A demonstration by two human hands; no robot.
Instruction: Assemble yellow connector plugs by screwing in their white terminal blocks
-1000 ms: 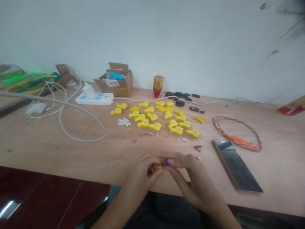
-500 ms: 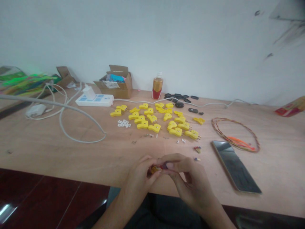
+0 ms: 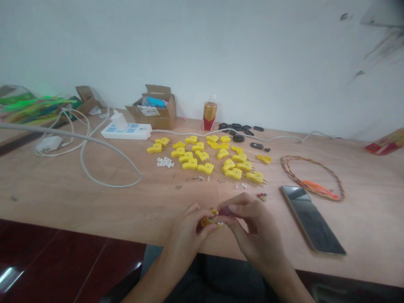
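The left hand (image 3: 184, 237) and right hand (image 3: 257, 229) are pinching a yellow plug (image 3: 208, 221) in narrow fingertip grips over the wooden table (image 3: 78, 202), and working it calls for steady pressure

1. Between the left hand (image 3: 184, 240) and the right hand (image 3: 257, 229), the plug housing (image 3: 210, 221) shows yellow shading to orange.
2. At the grip's right side, the small piece (image 3: 224, 211) is dark purplish.
3. Ahead of the grip, the loose plug housings (image 3: 205, 168) are bright yellow; the small clips (image 3: 165, 162) to their left are white.
4. Right of the grip, the coiled wire (image 3: 312, 179) is twisted red and tan, with an orange strand (image 3: 318, 190); the phone (image 3: 312, 219) has dark glass and a gold edge.
5. Far ahead, the bottle (image 3: 209, 116) is banded gold and red; the power strip (image 3: 126, 131) is white with blue panels.
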